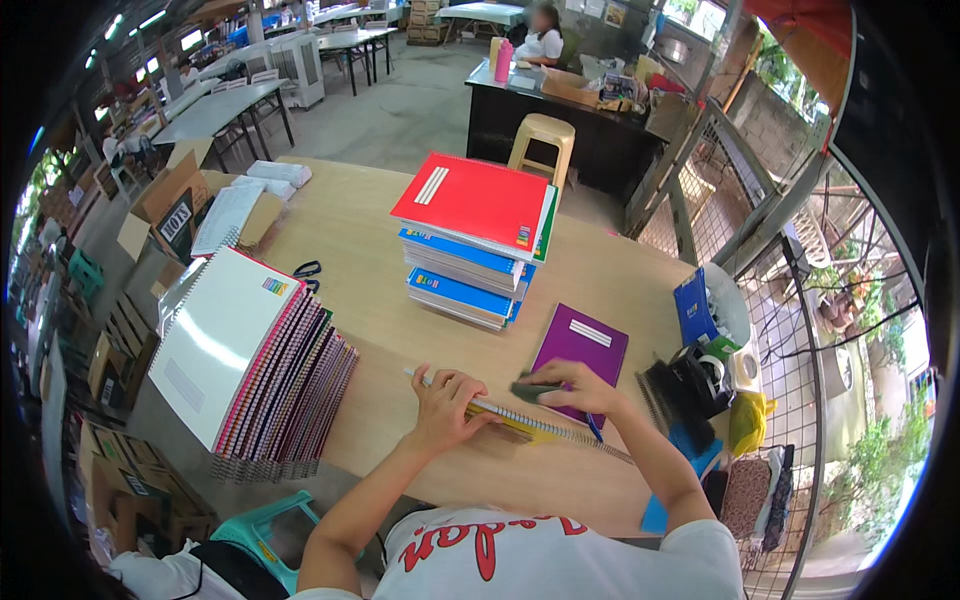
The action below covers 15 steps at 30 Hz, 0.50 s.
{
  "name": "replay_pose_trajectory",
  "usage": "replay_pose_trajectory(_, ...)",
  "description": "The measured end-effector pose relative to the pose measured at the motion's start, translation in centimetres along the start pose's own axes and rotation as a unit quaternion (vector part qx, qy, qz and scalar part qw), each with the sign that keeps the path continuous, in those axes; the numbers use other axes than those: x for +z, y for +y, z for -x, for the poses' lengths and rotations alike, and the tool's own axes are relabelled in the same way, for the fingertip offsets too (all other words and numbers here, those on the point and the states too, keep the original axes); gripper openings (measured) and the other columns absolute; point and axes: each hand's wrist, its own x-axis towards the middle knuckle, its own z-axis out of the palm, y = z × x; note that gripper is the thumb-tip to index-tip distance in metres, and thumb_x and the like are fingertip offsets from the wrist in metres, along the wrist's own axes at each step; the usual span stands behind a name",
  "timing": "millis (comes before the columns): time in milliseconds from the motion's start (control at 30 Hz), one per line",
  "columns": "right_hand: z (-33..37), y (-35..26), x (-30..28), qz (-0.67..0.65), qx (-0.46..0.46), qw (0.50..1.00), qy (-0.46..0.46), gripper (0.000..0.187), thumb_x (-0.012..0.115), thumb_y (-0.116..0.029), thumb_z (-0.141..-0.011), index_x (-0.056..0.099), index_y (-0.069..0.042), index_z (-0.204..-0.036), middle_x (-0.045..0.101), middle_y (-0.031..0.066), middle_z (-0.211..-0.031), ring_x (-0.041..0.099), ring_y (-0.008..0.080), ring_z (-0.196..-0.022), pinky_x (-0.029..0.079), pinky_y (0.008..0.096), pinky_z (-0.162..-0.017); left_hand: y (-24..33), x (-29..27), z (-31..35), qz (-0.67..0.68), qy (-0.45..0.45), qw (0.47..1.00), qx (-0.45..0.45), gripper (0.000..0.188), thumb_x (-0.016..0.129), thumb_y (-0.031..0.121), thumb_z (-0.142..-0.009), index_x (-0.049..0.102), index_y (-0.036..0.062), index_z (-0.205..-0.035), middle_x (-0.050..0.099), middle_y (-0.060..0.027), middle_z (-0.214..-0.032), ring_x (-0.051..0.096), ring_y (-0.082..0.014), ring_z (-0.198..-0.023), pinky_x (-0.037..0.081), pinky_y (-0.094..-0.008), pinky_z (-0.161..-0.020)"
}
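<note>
My left hand grips a spiral-bound notebook with a yellow edge near the front of the table, its coil running toward the lower right. In my right hand is a small dark green, pad-like piece, its exact kind unclear, just above the coil. Beyond that hand a purple notebook with a white-lined label lies flat, partly covered by the hand. Close to my right wrist is a blue pen-like thing.
A tall stack of spiral notebooks stands at left, near dark scissors. Red and blue notebooks are piled at the back. A blue box, a black tape dispenser and a yellow bag crowd the right edge. A person sits beyond.
</note>
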Motion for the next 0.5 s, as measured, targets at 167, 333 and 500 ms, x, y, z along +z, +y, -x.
replay_pose_trajectory(167,-1.7,-1.4,1.0,0.290,-0.009,0.948,0.128,0.056,0.073,-0.052,-0.082,0.072,-0.017,-0.125,0.067,0.0168,-0.107,0.062,0.0298,-0.101,0.047,0.0402,-0.095,-0.2,-0.4,0.5,0.023,-0.021,0.999,-0.040,0.058,0.083,0.054,-0.069,0.060,0.0170,-0.107,0.060,0.0052,-0.088,0.056,-0.0199,-0.101,0.016,-0.0564,-0.107)
replay_pose_trajectory(333,-3.2,-2.8,0.6,0.208,-0.028,0.977,0.036,0.046,0.068,-0.043,-0.090,0.070,-0.018,-0.128,0.066,0.0158,-0.118,0.063,0.0289,-0.103,0.047,0.0393,-0.097,-0.2,-1.0,-0.1,0.037,-0.037,0.997,-0.057,0.067,0.083,0.054,-0.069,0.056,0.0165,-0.118,0.059,0.0013,-0.095,0.055,-0.0229,-0.102,0.015,-0.0620,-0.106)
replay_pose_trajectory(500,-3.6,-0.2,0.9,-0.358,-0.077,0.930,-0.042,0.056,0.071,-0.051,-0.082,0.070,-0.019,-0.128,0.065,0.0226,-0.119,0.062,0.0340,-0.102,0.048,0.0420,-0.097,-4.8,-0.4,1.5,0.281,0.166,0.923,-0.203,0.079,0.094,0.031,-0.065,0.047,0.0093,-0.125,0.056,-0.0084,-0.108,0.054,-0.0226,-0.102,0.037,-0.0425,-0.101)
